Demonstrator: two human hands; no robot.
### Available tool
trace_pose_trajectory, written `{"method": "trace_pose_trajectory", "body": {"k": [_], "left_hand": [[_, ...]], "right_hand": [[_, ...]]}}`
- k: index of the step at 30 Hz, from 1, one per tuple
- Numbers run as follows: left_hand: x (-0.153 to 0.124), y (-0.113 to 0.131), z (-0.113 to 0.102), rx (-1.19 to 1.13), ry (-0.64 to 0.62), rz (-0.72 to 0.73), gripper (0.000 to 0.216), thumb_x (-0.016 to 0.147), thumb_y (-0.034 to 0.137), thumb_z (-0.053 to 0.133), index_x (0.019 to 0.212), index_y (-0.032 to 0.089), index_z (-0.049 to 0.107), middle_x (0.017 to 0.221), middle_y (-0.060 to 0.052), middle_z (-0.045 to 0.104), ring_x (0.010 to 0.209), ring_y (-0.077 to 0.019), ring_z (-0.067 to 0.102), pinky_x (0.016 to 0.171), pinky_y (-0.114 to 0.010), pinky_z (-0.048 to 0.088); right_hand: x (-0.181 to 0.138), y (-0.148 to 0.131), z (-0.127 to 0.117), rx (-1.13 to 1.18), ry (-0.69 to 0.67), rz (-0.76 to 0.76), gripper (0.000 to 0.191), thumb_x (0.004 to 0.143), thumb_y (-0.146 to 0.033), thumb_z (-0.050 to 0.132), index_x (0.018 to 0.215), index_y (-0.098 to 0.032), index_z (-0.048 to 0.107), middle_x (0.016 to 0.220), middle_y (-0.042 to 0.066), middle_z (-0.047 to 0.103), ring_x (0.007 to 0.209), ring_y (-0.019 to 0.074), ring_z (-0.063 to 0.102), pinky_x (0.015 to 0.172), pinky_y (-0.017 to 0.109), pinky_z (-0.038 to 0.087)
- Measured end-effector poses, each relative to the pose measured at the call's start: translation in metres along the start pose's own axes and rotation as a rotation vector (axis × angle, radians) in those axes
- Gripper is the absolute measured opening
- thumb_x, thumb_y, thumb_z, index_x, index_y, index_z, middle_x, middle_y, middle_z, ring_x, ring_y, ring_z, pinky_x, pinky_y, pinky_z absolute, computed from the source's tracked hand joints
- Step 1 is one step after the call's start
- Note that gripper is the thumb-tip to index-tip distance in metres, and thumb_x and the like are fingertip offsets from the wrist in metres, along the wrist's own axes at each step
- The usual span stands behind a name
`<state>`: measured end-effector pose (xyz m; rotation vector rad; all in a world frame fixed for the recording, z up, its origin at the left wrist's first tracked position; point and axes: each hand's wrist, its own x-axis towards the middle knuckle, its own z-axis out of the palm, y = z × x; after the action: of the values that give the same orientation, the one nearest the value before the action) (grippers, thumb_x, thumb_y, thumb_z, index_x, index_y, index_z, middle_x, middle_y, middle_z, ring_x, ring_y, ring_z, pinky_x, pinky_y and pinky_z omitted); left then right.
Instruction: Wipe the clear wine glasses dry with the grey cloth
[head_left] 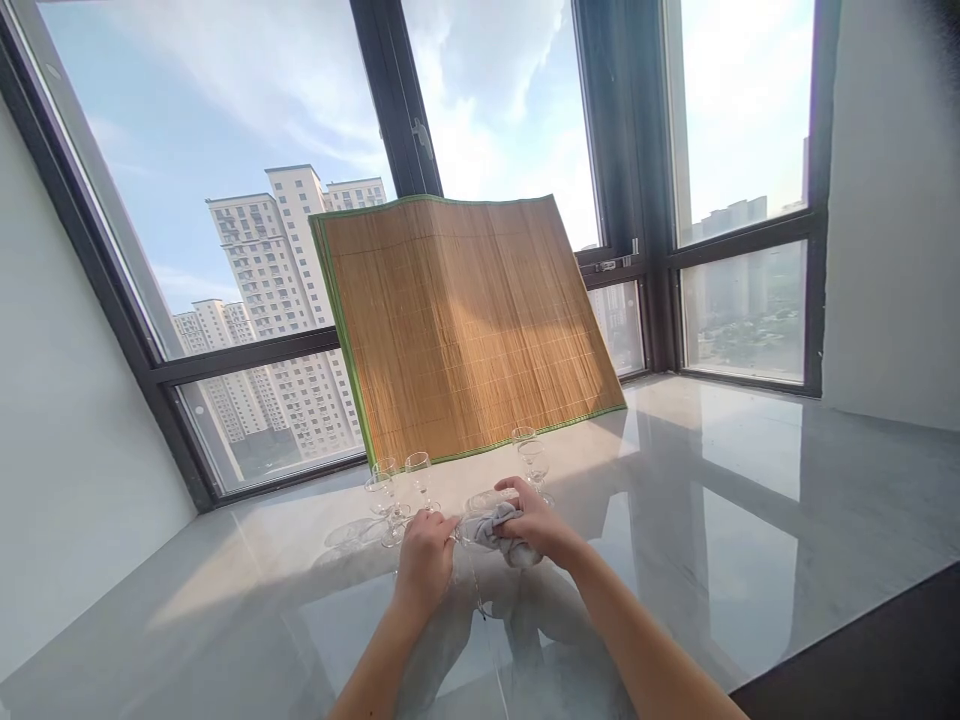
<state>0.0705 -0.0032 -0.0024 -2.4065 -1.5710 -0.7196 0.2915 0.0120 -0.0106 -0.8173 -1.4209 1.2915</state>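
Observation:
My left hand (424, 558) is closed around a clear stemmed glass (474, 512), gripping it low at the middle of the view. My right hand (534, 524) is closed on a grey cloth (496, 528) and presses it against the glass's bowl. Both hands hover just above the glossy grey sill (750, 520). Several other small clear stemmed glasses stand close by: a group (394, 490) to the left of my left hand and one or two glasses (531, 458) behind my right hand.
A bamboo mat (465, 325) with green edging leans upright against the window behind the glasses. Dark window frames (247, 355) run along the sill's far edge. A white wall (892, 220) closes the right end, another the left.

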Motion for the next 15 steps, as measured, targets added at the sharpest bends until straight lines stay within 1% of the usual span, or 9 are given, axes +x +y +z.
{"method": "trace_pose_trajectory", "body": {"k": [2,5,7,8,9,10,12,14,15], "left_hand": [[0.001,0.001,0.002,-0.079,0.019,-0.040,0.036,0.082,0.011,0.046,0.102,0.021,0.074,0.087,-0.007,0.068,0.093,-0.0245,0.054,0.084,-0.034,0.041],[0.001,0.003,0.010,-0.282,0.002,-0.161,0.025,0.083,0.018,0.048,0.090,0.020,0.073,0.086,-0.006,0.070,0.090,-0.0227,0.059,0.083,-0.034,0.044],[0.002,0.006,0.016,-0.420,-0.018,-0.244,0.021,0.082,0.021,0.049,0.088,0.019,0.069,0.084,-0.004,0.070,0.085,-0.0201,0.062,0.080,-0.032,0.046],[0.002,0.008,0.020,-0.476,-0.025,-0.273,0.019,0.081,0.022,0.050,0.087,0.020,0.067,0.083,-0.003,0.070,0.082,-0.0189,0.063,0.078,-0.031,0.047],[0.002,0.009,0.024,-0.524,-0.029,-0.294,0.016,0.080,0.023,0.051,0.087,0.020,0.065,0.082,-0.002,0.070,0.080,-0.0180,0.064,0.077,-0.030,0.048],[0.002,0.011,0.028,-0.571,-0.032,-0.309,0.013,0.079,0.026,0.052,0.085,0.020,0.062,0.082,-0.002,0.070,0.079,-0.0175,0.065,0.076,-0.029,0.048],[0.002,0.013,0.035,-0.700,-0.051,-0.321,0.015,0.079,0.034,0.056,0.083,0.020,0.059,0.089,-0.004,0.071,0.083,-0.0180,0.067,0.076,-0.029,0.050],[0.001,0.017,0.042,-0.835,-0.112,-0.328,0.025,0.080,0.044,0.057,0.085,0.020,0.058,0.097,-0.008,0.072,0.089,-0.0203,0.069,0.076,-0.031,0.052],[0.001,0.019,0.045,-0.880,-0.151,-0.326,0.030,0.081,0.048,0.057,0.087,0.019,0.058,0.100,-0.010,0.072,0.091,-0.0213,0.069,0.077,-0.032,0.053]], "right_hand": [[-0.003,-0.005,-0.001,0.100,-0.022,0.014,0.057,0.060,-0.020,0.070,0.113,-0.023,0.049,0.078,-0.003,0.066,0.067,0.0171,0.063,0.059,0.026,0.046],[-0.006,-0.015,0.001,0.227,-0.019,-0.004,0.058,0.061,-0.023,0.073,0.114,-0.023,0.050,0.078,-0.002,0.065,0.066,0.0167,0.063,0.060,0.027,0.047],[-0.006,-0.022,0.003,0.285,0.017,-0.036,0.059,0.063,-0.027,0.074,0.117,-0.023,0.049,0.079,-0.002,0.065,0.066,0.0166,0.063,0.058,0.027,0.046],[-0.006,-0.026,0.004,0.300,0.059,-0.063,0.060,0.064,-0.029,0.074,0.117,-0.023,0.049,0.079,-0.001,0.065,0.066,0.0170,0.063,0.058,0.027,0.047],[-0.006,-0.029,0.003,0.304,0.128,-0.099,0.059,0.065,-0.032,0.074,0.117,-0.023,0.048,0.079,-0.001,0.065,0.067,0.0177,0.063,0.059,0.028,0.048],[-0.005,-0.031,0.002,0.293,0.226,-0.148,0.058,0.066,-0.034,0.074,0.116,-0.024,0.047,0.080,-0.001,0.065,0.067,0.0184,0.064,0.060,0.029,0.049],[-0.005,-0.033,-0.008,0.210,0.486,-0.285,0.054,0.070,-0.038,0.072,0.115,-0.024,0.046,0.080,0.000,0.065,0.070,0.0193,0.064,0.066,0.033,0.051],[-0.006,-0.031,-0.025,0.023,0.758,-0.430,0.047,0.075,-0.038,0.069,0.114,-0.024,0.046,0.081,0.000,0.065,0.073,0.0196,0.064,0.072,0.034,0.051],[-0.008,-0.029,-0.036,-0.105,0.864,-0.483,0.044,0.077,-0.038,0.067,0.114,-0.024,0.047,0.081,0.001,0.064,0.075,0.0198,0.063,0.074,0.034,0.050]]}}
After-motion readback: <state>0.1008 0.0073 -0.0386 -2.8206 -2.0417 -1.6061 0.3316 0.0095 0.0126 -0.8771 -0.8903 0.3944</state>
